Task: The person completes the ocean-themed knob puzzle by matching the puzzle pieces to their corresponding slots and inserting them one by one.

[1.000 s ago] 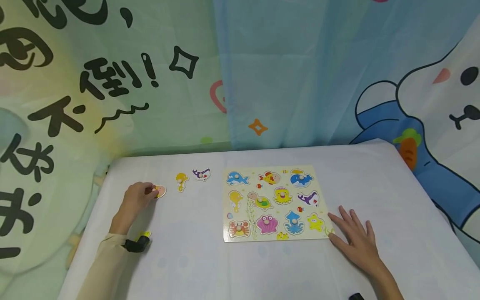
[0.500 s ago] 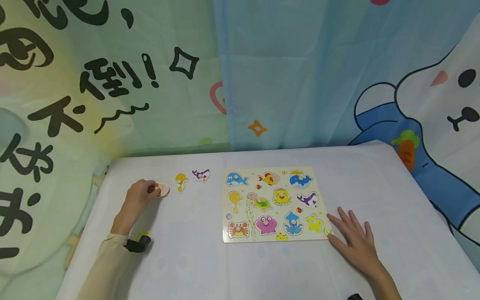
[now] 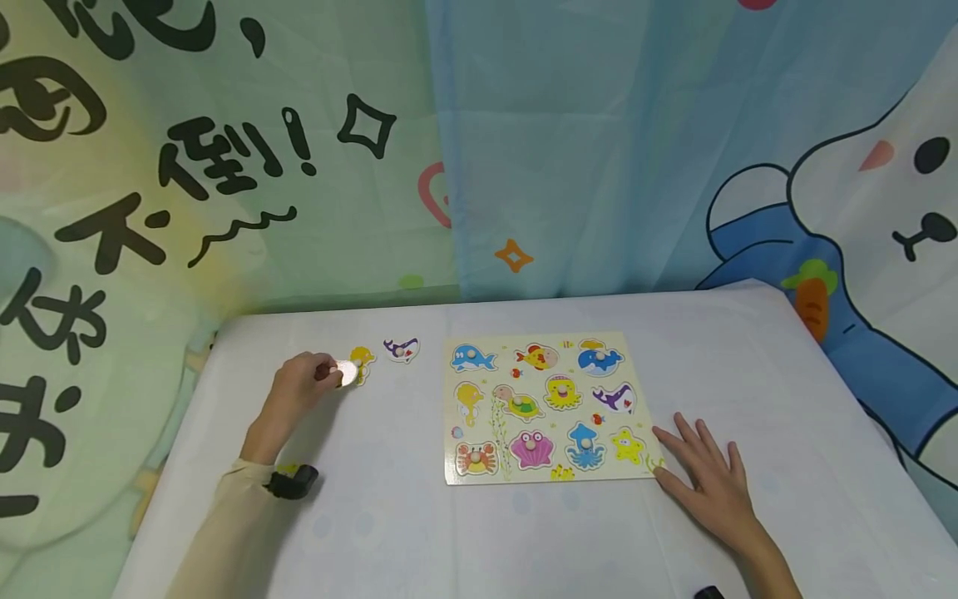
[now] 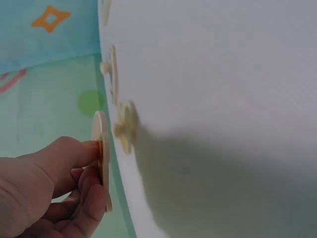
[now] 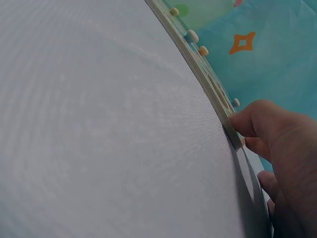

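My left hand [image 3: 299, 387] pinches a rounded wooden puzzle piece [image 3: 347, 373] between thumb and fingers; glare whitens its face in the head view. The left wrist view shows this piece [image 4: 102, 163] edge-on, raised off the table. Just beyond it lie a yellow seahorse piece [image 3: 362, 358], partly covered, and a purple-and-white whale piece [image 3: 402, 350]. My right hand [image 3: 711, 487] rests spread on the white table, thumb and index fingertips at the right edge of a sea-animal puzzle board [image 3: 587, 391]. In the right wrist view the thumb touches the board's edge [image 5: 218, 106].
A small yellow piece [image 3: 288, 468] lies partly hidden behind the black camera [image 3: 293, 482] on the left wrist. Several knobs [image 5: 192, 36] stand up from the board. A printed curtain [image 3: 554, 208] hangs behind the white-covered table [image 3: 404, 516].
My left hand has moved right with the pinched piece, which now overlaps the seahorse piece in the head view. Pink and yellow showed on its face earlier. My right hand has stayed put.
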`<state>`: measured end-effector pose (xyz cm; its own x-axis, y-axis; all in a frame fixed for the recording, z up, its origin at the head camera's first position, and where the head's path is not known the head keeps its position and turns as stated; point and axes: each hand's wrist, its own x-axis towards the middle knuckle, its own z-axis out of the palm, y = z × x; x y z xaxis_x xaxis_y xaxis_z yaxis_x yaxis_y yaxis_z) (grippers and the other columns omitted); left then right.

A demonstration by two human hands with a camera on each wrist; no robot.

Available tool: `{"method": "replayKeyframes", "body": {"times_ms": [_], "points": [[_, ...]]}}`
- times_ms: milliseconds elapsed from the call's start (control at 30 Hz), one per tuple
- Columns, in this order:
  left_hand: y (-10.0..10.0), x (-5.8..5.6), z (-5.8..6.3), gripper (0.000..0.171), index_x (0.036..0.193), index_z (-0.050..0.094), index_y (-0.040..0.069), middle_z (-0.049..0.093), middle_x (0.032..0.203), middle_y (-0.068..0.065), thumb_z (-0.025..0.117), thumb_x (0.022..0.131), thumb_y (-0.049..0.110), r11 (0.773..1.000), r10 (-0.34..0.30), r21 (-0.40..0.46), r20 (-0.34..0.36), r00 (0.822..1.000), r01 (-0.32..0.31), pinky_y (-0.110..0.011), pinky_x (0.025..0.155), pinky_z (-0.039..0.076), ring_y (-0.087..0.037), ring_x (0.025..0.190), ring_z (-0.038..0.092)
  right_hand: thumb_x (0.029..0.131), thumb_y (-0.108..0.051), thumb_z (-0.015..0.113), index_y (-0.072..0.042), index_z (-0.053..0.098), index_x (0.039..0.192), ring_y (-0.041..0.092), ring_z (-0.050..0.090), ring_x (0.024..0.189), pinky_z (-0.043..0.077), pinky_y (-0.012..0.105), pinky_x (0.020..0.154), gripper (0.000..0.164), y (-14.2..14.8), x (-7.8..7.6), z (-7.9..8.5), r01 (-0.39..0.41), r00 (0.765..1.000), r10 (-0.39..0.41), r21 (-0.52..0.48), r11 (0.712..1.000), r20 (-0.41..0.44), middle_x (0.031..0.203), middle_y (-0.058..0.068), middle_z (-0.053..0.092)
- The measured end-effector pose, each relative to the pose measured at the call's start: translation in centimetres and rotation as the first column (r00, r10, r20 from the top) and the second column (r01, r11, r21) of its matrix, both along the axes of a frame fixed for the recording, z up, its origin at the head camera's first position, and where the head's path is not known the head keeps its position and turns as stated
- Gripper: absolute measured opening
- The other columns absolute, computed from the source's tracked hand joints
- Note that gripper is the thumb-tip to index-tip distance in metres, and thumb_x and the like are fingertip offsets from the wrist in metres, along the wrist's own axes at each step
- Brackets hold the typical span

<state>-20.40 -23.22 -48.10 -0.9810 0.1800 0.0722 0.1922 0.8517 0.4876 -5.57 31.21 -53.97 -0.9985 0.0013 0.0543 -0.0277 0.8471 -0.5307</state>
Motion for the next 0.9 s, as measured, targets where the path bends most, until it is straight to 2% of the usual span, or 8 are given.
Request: {"method": "replayKeyframes", "body": {"times_ms": [267, 533, 733, 900], "points": [[3.2, -0.9, 0.1, 0.008, 0.086, 0.067, -0.002, 0.061, 0.076, -0.011, 0.066, 0.083, 0.005, 0.998, -0.049, 0.029, -0.008, 0.999, 0.049, -0.028, 0.064, 0.041, -0.019, 0.071, 0.053, 0.089, -0.037, 0.062, -0.013, 0.052, 0.137, 0.039, 0.004, 0.151, -0.016, 0.066, 0.112, 0.054, 0.0, 0.0, 0.1, -0.002, 1.0, 0.001, 0.01, 1.0, 0.016, 0.155, 0.024, 0.03], [8.0, -1.9, 0.7, 0.01, 0.086, 0.068, -0.002, 0.063, 0.078, -0.011, 0.068, 0.084, 0.008, 0.991, -0.13, 0.023, -0.028, 0.991, 0.131, -0.03, 0.066, 0.046, -0.019, 0.072, 0.056, 0.089, -0.036, 0.063, -0.013, 0.053, 0.136, 0.039, 0.005, 0.15, -0.016, 0.066, 0.112, 0.054, 0.0, 0.0, 0.2, 0.001, 1.0, -0.001, -0.001, 1.0, 0.017, 0.155, 0.024, 0.03], [12.2, -3.0, 0.9, 0.014, 0.089, 0.068, 0.001, 0.058, 0.077, -0.008, 0.068, 0.089, 0.015, 0.984, -0.178, 0.029, 0.051, 0.983, 0.177, -0.025, 0.065, 0.039, -0.018, 0.073, 0.048, 0.088, -0.035, 0.063, -0.011, 0.053, 0.136, 0.04, 0.006, 0.15, -0.015, 0.066, 0.112, 0.054, 0.0, -0.1, 0.2, 0.0, 1.0, 0.0, -0.006, 1.0, 0.004, 0.155, 0.025, 0.03], [15.8, -3.4, 0.4, 0.013, 0.092, 0.068, 0.003, 0.058, 0.08, -0.006, 0.067, 0.09, 0.016, 0.97, -0.241, 0.06, 0.081, 0.967, 0.237, -0.024, 0.065, 0.039, -0.016, 0.074, 0.048, 0.088, -0.035, 0.063, -0.011, 0.053, 0.135, 0.04, 0.006, 0.15, -0.015, 0.066, 0.112, 0.054, 0.0, 0.0, 0.2, 0.0, 1.0, 0.0, -0.01, 1.0, 0.005, 0.155, 0.025, 0.03]]}}
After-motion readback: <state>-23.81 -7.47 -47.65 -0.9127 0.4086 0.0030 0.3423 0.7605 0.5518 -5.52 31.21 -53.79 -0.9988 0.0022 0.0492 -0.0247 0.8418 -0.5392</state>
